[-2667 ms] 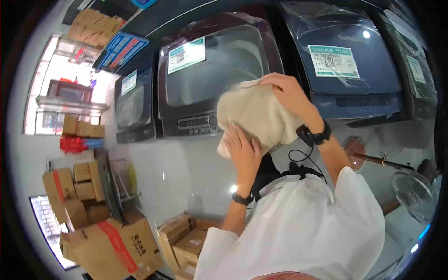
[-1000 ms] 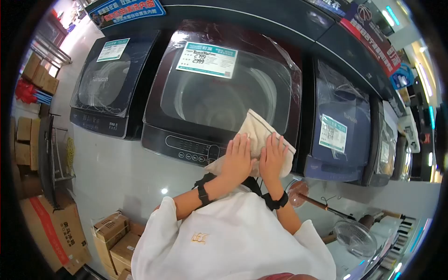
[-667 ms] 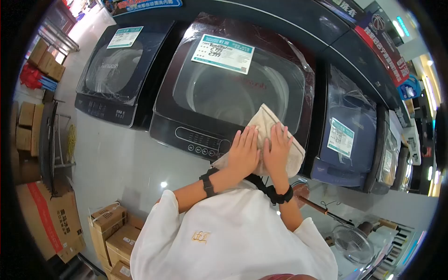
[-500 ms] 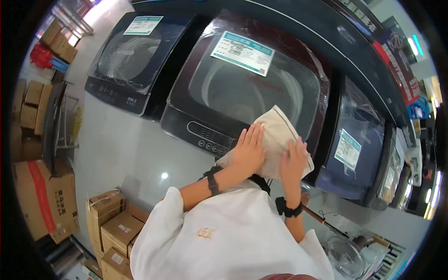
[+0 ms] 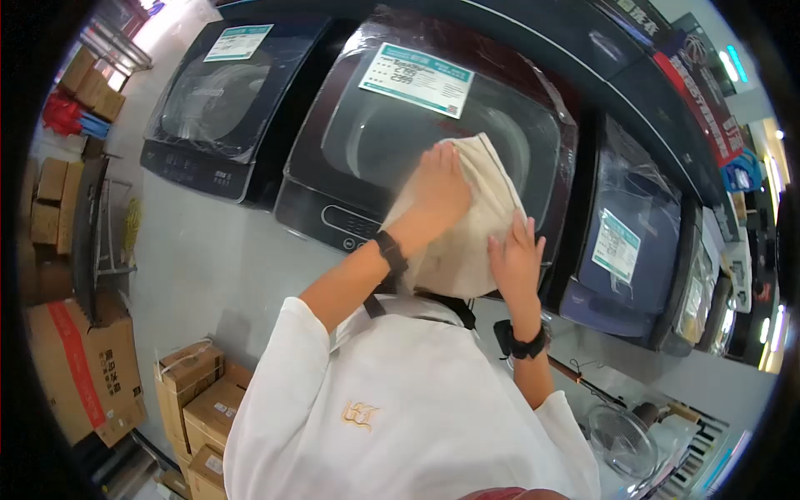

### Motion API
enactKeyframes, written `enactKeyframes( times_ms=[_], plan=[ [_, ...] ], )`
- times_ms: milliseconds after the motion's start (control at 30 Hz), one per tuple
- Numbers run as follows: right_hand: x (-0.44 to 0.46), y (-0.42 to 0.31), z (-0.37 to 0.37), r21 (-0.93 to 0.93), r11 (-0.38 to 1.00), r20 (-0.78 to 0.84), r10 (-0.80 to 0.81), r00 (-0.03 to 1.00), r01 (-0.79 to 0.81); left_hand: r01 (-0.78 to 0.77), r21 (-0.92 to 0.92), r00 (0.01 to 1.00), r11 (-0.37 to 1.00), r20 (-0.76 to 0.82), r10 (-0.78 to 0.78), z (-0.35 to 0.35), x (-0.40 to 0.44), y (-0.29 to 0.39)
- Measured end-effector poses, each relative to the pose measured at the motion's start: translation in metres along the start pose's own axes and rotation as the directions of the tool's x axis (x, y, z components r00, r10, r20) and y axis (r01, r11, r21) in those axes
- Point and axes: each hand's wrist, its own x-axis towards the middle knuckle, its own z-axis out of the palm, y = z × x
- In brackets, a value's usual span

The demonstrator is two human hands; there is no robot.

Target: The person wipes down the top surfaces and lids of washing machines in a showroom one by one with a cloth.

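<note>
A beige cloth lies over the lower right of the middle washing machine's lid and front edge, hanging down towards my waist. My left hand is closed on the cloth's upper part, above the glass lid. At the cloth's right edge, my right hand rests with its fingers apart. The control panel shows to the left of the cloth, partly hidden by my left forearm. A green and white price label is on the lid.
Washing machines stand on the left and right. Cardboard boxes are at the lower left, with more beside my left sleeve. A fan stands at the lower right. A dark shelf edge runs behind the machines.
Half a second ago both hands lay lower on the cloth. My left hand has moved up across the lid, drawing the cloth's upper part with it. My right hand has shifted slightly down the right edge.
</note>
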Motion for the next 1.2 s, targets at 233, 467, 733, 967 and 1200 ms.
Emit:
enactKeyframes(
  times_ms=[233, 467, 733, 967, 1200],
  plan=[
    [-0.051, 0.002, 0.015, 0.053, 0.999, -0.022, 0.001, 1.000, 0.000, -0.007, -0.122, 0.991, 0.992, 0.129, 0.023, -0.060, -0.076, 0.006],
    [-0.034, 0.001, 0.023, 0.151, 0.986, -0.173, -0.045, 0.984, 0.072, -0.005, -0.133, 0.986, 0.991, 0.162, 0.027, -0.060, -0.093, 0.000],
    [0.027, -0.036, 0.033, 0.168, 0.981, -0.255, -0.046, 0.966, 0.091, -0.029, -0.134, 0.992, 0.991, 0.120, 0.045, -0.041, -0.055, -0.004],
    [-0.035, -0.008, 0.012, 0.113, 0.993, -0.263, 0.051, 0.963, -0.021, -0.038, -0.030, 0.979, 0.999, 0.197, 0.043, -0.077, -0.118, 0.008],
    [-0.036, 0.010, 0.027, 0.160, 0.986, -0.300, -0.001, 0.954, 0.051, -0.052, -0.029, 0.983, 0.998, 0.173, 0.057, -0.056, -0.104, 0.019]
  ],
)
